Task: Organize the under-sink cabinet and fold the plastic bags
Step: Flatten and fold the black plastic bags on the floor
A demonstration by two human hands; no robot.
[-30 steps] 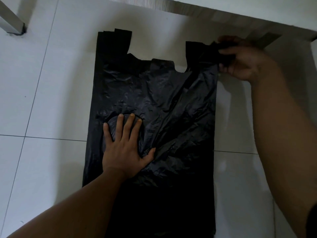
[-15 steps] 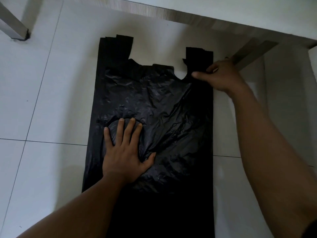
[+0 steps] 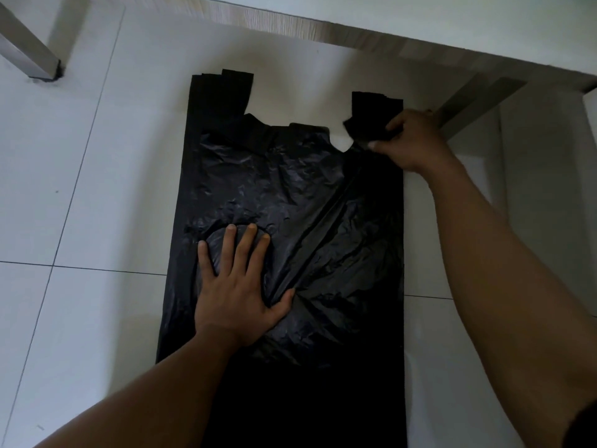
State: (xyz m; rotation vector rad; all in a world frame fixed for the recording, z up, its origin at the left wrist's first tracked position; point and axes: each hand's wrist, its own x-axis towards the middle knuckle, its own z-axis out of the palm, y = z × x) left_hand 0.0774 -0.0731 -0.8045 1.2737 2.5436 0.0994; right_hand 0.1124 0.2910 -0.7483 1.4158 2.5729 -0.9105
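While pinning the black bag (image 3: 307,205) to the floor (image 3: 97,189) with the left hand (image 3: 237,292), grips now its right handle (image 3: 376,106) with the right hand (image 3: 416,142). A second ago held this handle pulled outward and higher. Half a second ago had the right fingers laid nearly straight over the root of it, thumb stretched out sideways. Now has them curled, thumb below and the other fingers above, with a bunch of plastic squeezed between. Keeps the left hand on the same spot all this time: palm down, fingers (image 3: 250,240) straight and spread, pressing only, grasping nothing.

Points, in my judgement, to a smoothing stage not finished. Seems to be straightening the handle, to get both handles even before a first fold. No fold made yet, by the look of it.

About the bag: lies flat and lengthwise, with its middle under the left palm, reaching past the left fingertips as far as the right hand, and with the near end going out of view below the left wrist. Thin, shiny, much wrinkled. Long creases from beside the left thumb up toward the right thumb. A rounded bump just under the left fingertips, maybe trapped air; cannot tell. Left handle (image 3: 223,92) flat and untouched, well beyond the left fingertips. Right handle sticking out past the right fingertips, crumpled at the root.
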